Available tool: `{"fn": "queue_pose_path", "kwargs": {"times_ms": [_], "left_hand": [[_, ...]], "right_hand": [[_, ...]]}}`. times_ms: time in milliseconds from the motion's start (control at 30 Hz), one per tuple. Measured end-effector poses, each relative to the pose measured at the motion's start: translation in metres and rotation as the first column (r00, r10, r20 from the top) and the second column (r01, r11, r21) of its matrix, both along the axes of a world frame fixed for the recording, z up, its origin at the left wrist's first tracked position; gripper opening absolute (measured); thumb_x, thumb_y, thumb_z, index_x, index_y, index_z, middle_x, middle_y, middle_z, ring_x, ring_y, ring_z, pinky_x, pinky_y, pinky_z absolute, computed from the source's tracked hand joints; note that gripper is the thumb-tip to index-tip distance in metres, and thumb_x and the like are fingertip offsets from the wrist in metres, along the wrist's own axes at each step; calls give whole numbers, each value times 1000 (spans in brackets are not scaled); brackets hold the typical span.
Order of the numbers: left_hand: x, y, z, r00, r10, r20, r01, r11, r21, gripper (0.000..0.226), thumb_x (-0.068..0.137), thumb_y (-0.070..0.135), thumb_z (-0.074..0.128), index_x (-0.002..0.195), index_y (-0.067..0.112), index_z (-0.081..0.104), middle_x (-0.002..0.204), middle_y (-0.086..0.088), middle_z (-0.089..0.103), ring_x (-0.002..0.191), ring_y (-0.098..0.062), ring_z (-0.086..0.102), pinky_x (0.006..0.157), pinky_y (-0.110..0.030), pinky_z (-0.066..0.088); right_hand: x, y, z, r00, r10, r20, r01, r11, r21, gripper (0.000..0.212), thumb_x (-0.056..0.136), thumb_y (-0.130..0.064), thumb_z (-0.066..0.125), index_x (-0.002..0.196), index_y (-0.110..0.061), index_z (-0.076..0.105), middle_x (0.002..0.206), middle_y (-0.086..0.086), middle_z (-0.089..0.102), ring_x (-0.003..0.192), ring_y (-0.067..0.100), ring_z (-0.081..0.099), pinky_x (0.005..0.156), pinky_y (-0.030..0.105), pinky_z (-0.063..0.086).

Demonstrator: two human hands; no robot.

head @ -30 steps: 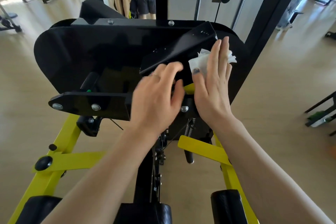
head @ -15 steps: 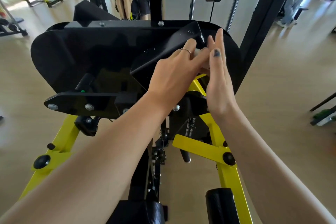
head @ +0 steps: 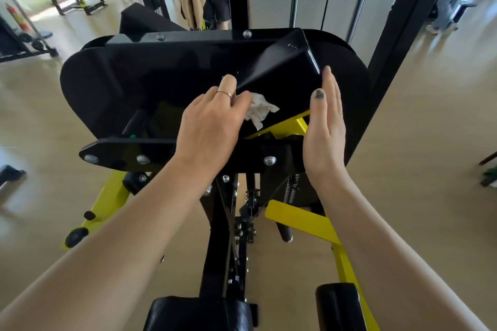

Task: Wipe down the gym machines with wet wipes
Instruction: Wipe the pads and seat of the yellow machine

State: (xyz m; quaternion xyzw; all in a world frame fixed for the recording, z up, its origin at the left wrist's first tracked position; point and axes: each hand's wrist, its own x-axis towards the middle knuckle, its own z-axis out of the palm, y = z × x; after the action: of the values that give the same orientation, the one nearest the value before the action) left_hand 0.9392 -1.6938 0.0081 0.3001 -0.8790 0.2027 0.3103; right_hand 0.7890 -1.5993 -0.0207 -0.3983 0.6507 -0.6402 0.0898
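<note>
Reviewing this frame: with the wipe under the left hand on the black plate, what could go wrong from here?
The wet wipe is crumpled and mostly loose beyond the left hand, so it may wipe little or slip off. The right hand lies at the angled black plate's corner edge and could scrape on it.

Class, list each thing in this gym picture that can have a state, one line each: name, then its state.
left hand: fingers curled, holding the wet wipe against the black plate.
right hand: open, fingers straight, holding nothing.
wet wipe: crumpled, sticking out from under the left hand.
black plate: tilted, glossy.
black roller pad: untouched, at the bottom edge.
</note>
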Motion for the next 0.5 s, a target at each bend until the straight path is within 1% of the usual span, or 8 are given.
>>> {"fn": "queue_pose_path", "kwargs": {"times_ms": [133,200,233,300,333,367,400,500], "left_hand": [[-25,22,0,1000,3,-25,0,993,120,26,83,-2,62,107,7,57,108,-14,55,68,-22,56,49,-25,32],[-36,29,-4,998,-46,-38,52,985,164,28,84,4,67,109,8,56,112,-15,54,75,-24,59,47,-26,37],[-40,31,-7,997,-61,-46,69,980,187,27,85,8,68,109,9,56,115,-15,52,79,-24,59,47,-26,41],[-41,31,-11,995,-84,-63,95,971,221,24,89,16,66,109,9,56,118,-15,50,86,-24,57,48,-26,45],[-39,29,-10,993,-101,-67,113,968,225,21,91,17,65,108,9,55,117,-14,49,85,-23,57,48,-25,43],[-35,26,-10,991,-116,-65,128,967,222,18,93,15,64,107,10,55,115,-13,49,82,-22,56,48,-24,39],[-29,21,-8,991,-124,-54,132,968,215,15,95,13,63,106,10,53,113,-13,48,80,-20,55,48,-24,37],[-9,8,-4,995,-98,-36,104,970,220,14,95,6,59,106,9,51,109,-12,45,75,-21,52,47,-31,46]], "right_hand": [[7,-12,-13,997,-59,-49,57,997,-43,63,108,-43,26,165,-21,9,172,-6,7,157,7,3,129,43,12],[8,-17,-17,996,-80,-49,76,995,-64,63,108,-40,28,165,-22,7,172,-6,5,157,8,4,128,43,16],[8,-18,-18,995,-87,-38,85,994,-69,63,108,-39,28,165,-23,8,172,-6,5,157,7,6,128,37,17],[8,-19,-18,996,-89,-16,88,993,-79,61,108,-35,29,165,-23,9,171,-7,7,155,2,9,122,17,17],[8,-19,-18,996,-86,-14,85,993,-80,61,108,-34,29,165,-23,10,171,-7,8,153,-2,10,117,8,16],[8,-18,-18,996,-84,-16,83,993,-78,61,108,-34,30,165,-23,11,171,-8,9,151,-4,11,113,3,16],[7,-17,-19,996,-82,-20,81,994,-75,61,108,-34,30,165,-24,11,171,-8,9,150,-5,11,110,0,16],[7,-16,-20,997,-73,-31,71,995,-77,61,108,-36,31,165,-24,11,171,-9,9,146,-9,13,104,-4,19]]}}
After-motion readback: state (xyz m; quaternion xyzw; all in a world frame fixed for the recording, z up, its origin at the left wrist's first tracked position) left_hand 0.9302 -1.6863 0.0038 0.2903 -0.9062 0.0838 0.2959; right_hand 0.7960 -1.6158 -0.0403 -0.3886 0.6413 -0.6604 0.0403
